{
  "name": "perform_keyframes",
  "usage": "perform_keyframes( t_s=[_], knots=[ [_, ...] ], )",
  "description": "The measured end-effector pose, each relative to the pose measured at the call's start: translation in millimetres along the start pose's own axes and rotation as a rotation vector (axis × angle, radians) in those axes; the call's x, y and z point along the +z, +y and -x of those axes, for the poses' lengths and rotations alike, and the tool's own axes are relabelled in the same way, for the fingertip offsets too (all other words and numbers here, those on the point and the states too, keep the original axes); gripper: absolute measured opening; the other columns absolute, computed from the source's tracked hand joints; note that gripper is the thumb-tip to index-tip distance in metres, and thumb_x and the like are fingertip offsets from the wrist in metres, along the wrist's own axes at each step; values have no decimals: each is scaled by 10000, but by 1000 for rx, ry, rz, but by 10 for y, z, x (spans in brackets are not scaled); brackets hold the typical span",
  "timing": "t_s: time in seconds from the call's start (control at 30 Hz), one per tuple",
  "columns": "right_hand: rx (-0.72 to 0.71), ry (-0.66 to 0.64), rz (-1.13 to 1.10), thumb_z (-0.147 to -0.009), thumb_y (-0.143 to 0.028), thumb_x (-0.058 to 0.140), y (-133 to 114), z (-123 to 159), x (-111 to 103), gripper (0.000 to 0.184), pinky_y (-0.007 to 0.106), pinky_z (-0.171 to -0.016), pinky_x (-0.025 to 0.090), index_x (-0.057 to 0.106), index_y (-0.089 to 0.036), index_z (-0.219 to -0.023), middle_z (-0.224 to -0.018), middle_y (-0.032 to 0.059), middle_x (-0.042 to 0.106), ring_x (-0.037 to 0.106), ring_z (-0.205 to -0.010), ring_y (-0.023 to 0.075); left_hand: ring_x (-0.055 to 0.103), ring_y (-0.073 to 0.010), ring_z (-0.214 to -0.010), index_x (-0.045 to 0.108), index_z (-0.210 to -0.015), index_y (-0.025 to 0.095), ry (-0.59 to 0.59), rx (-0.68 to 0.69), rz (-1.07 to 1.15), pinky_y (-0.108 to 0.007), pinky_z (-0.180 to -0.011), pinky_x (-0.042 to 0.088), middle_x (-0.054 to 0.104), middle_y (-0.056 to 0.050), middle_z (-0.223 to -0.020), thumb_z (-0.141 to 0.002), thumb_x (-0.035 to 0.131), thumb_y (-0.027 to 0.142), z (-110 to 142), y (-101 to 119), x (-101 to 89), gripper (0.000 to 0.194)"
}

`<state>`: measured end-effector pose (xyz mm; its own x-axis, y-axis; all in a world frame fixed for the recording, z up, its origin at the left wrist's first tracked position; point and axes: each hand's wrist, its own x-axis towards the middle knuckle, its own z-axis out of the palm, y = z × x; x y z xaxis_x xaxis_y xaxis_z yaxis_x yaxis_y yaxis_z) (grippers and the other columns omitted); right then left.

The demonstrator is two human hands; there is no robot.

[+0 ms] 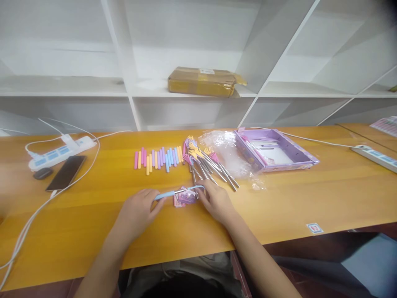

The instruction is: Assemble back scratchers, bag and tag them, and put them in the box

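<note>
Between my two hands is a small back scratcher with a light blue handle (167,194) and a short stretch of metal rod. My left hand (141,209) is closed around the handle end. My right hand (216,198) pinches the blue far end, which its fingers partly hide. Below the rod lie small pink and purple cards (183,198), some in clear wrapping. Just beyond my right hand is a pile of metal back scratchers (211,161) with yellow, pink and purple hand-shaped heads. Coloured handle sleeves (158,158) form a row to its left.
A purple box (279,163) stands right of crumpled clear plastic (220,145). At left are a power strip (63,153), a dark phone (66,173) and white cables. Another power strip (376,157) sits at right. A taped parcel (201,81) rests on the white shelf.
</note>
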<state>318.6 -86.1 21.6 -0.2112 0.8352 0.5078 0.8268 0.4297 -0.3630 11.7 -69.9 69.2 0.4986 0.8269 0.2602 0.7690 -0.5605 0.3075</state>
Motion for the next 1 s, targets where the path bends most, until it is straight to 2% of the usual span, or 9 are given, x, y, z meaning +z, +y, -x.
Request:
perform_keyframes(
  t_s=[0.2, 0.4, 0.5, 0.57, 0.63, 0.7, 0.77, 0.9, 1.0],
  knots=[
    [60, 5, -116, -1110, -311, 541, -10, -19, 43, 177, 329, -782, 541, 677, -219, -1176, -1029, 68, 776, 705, -761, 199, 616, -211, -732, 594, -874, 225, -83, -26, -46, -335, -681, 397, 660, -18, -803, -1120, 476, 375, 15, -7, 74, 311],
    [79, -62, -243, -1123, -352, 519, -76, 7, -2, 228, 345, -842, 542, 718, -241, -1142, -1028, 86, 781, 722, -893, 231, 709, -236, -928, 667, -1159, 228, -115, 14, 92, -364, -824, 510, 749, -65, -1057, -1163, 390, 370, 27, -67, 124, 311],
    [90, -45, -276, -1123, -402, 488, -30, 7, -48, 296, 353, -877, 544, 727, -238, -1181, -1066, 94, 778, 722, -936, 236, 710, -244, -969, 674, -1142, 224, -126, 24, 143, -378, -861, 530, 743, -72, -1075, -1162, 389, 365, 25, -79, 109, 319],
    [223, 17, -197, -1127, -439, 422, 122, -104, -138, 373, 347, -855, 545, 728, -226, -1147, -1032, 93, 771, 710, -912, 232, 712, -242, -976, 666, -1159, 222, -134, 13, 183, -379, -872, 539, 735, -70, -1087, -1161, 388, 362, 25, -98, 97, 311],
    [401, 64, -58, -1120, -459, 384, 383, -323, -281, 422, 345, -841, 536, 725, -218, -1060, -981, 93, 759, 688, -891, 234, 717, -244, -995, 651, -1209, 223, -116, 9, 213, -385, -894, 544, 731, -73, -1114, -1155, 399, 351, 27, -119, 95, 288],
    [519, 77, 56, -1083, -468, 456, 712, -583, -435, 376, 380, -920, 517, 724, -209, -1042, -1045, 119, 757, 676, -970, 261, 715, -249, -990, 646, -1215, 221, -99, 10, 220, -391, -895, 544, 725, -77, -1110, -1146, 414, 350, 30, -132, 103, 274],
    [647, 82, 161, -1042, -471, 530, 1036, -775, -533, 364, 447, -1041, 471, 725, -176, -1131, -1192, 183, 737, 656, -1128, 314, 707, -250, -971, 656, -1190, 220, -109, 18, 227, -388, -883, 544, 719, -79, -1088, -1140, 420, 352, 36, -133, 117, 275],
    [862, 41, 287, -898, -502, 730, 1458, -801, -467, 638, 585, -1124, 403, 664, -38, -1330, -1309, 324, 669, 599, -1286, 440, 701, -243, -945, 679, -1158, 221, -158, 13, 242, -380, -880, 560, 718, -78, -1058, -1139, 423, 364, 65, -121, 150, 294],
    [865, 38, 309, -894, -428, 722, 1634, -690, -352, 638, 563, -1123, 407, 637, -80, -1422, -1311, 280, 689, 610, -1284, 416, 708, -242, -943, 696, -1167, 232, -150, 7, 221, -378, -890, 572, 729, -76, -1060, -1130, 439, 354, 90, -106, 171, 287]
  ],
)
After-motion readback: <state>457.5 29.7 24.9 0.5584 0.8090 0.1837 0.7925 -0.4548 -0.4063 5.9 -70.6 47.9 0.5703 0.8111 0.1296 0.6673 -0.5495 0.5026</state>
